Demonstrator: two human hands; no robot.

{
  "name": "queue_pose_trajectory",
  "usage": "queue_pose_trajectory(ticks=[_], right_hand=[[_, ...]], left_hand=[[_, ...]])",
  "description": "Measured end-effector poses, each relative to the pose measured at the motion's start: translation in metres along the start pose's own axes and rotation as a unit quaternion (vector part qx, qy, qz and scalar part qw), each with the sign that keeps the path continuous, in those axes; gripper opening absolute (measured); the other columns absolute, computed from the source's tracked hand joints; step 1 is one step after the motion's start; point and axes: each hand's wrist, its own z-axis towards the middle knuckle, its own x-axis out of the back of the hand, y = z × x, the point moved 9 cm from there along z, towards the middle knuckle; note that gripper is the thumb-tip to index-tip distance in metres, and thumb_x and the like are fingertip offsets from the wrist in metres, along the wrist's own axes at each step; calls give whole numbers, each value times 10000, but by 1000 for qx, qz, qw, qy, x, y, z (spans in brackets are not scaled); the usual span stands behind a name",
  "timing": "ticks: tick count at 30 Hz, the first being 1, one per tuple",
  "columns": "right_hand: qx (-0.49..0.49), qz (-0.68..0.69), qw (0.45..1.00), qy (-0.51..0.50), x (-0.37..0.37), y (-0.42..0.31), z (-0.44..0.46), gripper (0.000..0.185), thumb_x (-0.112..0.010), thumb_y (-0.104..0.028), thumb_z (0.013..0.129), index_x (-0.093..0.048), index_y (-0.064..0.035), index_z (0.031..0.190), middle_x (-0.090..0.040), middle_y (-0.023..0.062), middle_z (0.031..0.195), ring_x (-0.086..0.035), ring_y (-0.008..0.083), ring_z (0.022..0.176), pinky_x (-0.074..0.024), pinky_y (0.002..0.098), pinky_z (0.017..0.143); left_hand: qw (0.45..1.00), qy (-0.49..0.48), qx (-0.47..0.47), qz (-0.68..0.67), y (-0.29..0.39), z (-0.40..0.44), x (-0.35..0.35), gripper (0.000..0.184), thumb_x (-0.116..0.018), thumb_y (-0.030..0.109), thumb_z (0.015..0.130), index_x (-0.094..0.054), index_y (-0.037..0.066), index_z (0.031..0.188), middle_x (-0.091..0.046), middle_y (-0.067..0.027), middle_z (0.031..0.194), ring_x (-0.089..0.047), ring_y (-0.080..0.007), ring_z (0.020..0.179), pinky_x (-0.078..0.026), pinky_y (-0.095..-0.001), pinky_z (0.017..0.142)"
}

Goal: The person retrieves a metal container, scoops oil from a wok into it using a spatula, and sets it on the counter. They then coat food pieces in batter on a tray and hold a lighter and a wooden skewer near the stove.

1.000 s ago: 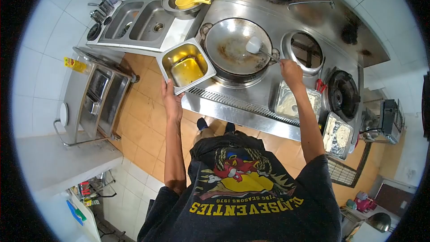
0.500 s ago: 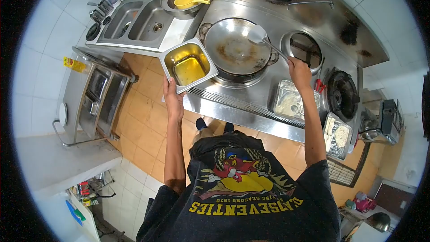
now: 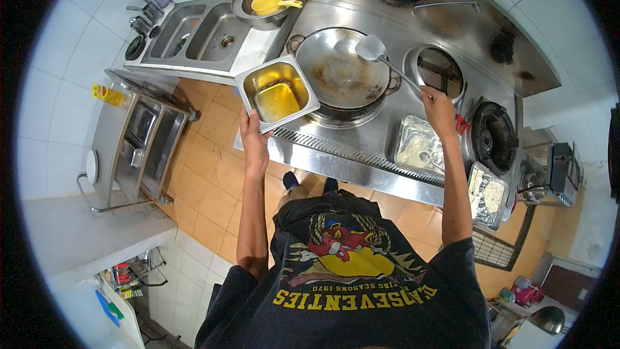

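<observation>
My left hand (image 3: 254, 137) grips the near edge of a square steel pan (image 3: 307, 107) with yellow oil (image 3: 278, 100) in it. The pan is held up at the left of a wok (image 3: 345, 68), its rim overlapping the wok's left side in view. The wok, with brownish stains inside, sits on a burner. My right hand (image 3: 438, 108) is closed around the handle of a wok spatula (image 3: 370, 48). The spatula's broad head is over the wok's right part; whether it touches the wok I cannot tell.
Two trays of white, doughy-looking stuff, one tray (image 3: 403, 130) and another tray (image 3: 498, 218), lie at the right. Beyond are a round steel ring (image 3: 413, 68) and a black burner (image 3: 494, 137). Left stand a double sink (image 3: 223, 35) and a basin (image 3: 258, 18) with a yellow ladle (image 3: 268, 2).
The pan in my left hand has shifted slightly right, toward the wok. My right hand has moved a little right and down, while the spatula head stays nearly where it was.
</observation>
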Motion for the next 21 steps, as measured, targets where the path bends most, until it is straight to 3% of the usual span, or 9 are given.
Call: queue_pose_trajectory(ticks=[3,9,12,15,19,21], right_hand=[[37,36,999,-7,3,10,5,240,-567,-202,866,-664,-60,1033,-654,192,900,-642,323,776,-485,369,715],[46,150,986,-62,51,-45,-13,238,-593,-168,861,-656,-41,1052,-643,151,763,-520,138,620,-436,261,633],[81,163,978,-99,59,-71,-22,229,-592,-158,863,-656,-52,1055,-644,155,763,-550,152,641,-440,285,641],[125,101,977,-143,58,-113,-34,217,-604,-168,851,-667,-62,1030,-653,165,793,-604,221,664,-454,325,650],[234,28,965,-112,41,-151,-46,161,-607,-151,817,-671,-56,930,-648,178,816,-617,357,745,-482,412,662],[271,-43,955,-114,29,-163,-49,172,-618,-140,808,-672,-59,950,-652,158,813,-621,333,737,-480,393,653]], left_hand=[[1000,4,-6,2,-6,4,1,478,-433,298,956,-327,118,1387,-516,-23,1195,-539,-105,921,-435,-271,684],[1000,16,-12,5,-4,7,-7,484,-447,264,959,-313,89,1390,-547,-21,1147,-558,-83,856,-423,-234,626],[999,14,-26,38,-7,12,-8,467,-447,268,958,-340,110,1383,-550,-19,1140,-559,-89,879,-441,-242,633],[996,10,-42,80,-5,12,-13,510,-442,316,956,-311,124,1410,-442,-48,1316,-534,-152,1009,-480,-285,649],[992,10,-50,118,3,5,-26,539,-455,335,952,-300,99,1411,-437,-77,1316,-535,-156,1015,-490,-282,631],[988,17,-55,146,12,-2,-33,558,-463,343,949,-294,81,1411,-433,-94,1316,-537,-159,1018,-495,-279,622]])
